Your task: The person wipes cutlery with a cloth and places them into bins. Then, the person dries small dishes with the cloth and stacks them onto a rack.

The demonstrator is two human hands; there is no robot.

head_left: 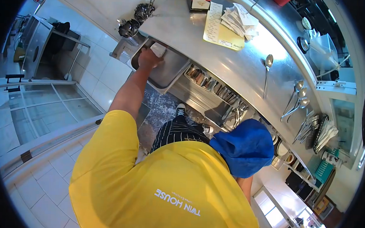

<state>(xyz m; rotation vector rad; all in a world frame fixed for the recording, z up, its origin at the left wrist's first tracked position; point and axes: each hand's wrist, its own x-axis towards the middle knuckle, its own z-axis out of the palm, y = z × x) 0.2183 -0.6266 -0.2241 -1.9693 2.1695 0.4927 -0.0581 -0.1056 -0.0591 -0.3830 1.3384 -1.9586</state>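
Note:
My left hand (149, 58) reaches into a steel pan (172, 68) at the counter's left end, its fingers closed on a small white block-like thing (158, 49). A blue cloth (246, 147) is bunched at my right side, above the bit of right forearm that shows. It hides my right hand, so its fingers cannot be seen. Just right of the pan are trays of cutlery (200, 77) below the counter edge.
On the steel counter (182, 32) lie papers (239, 20), a yellow sheet (222, 34), several spoons (268, 62) and a bunch of forks (310, 125). Cutlery holders (130, 29) stand at the left end. A glazed door (52, 108) is at the left.

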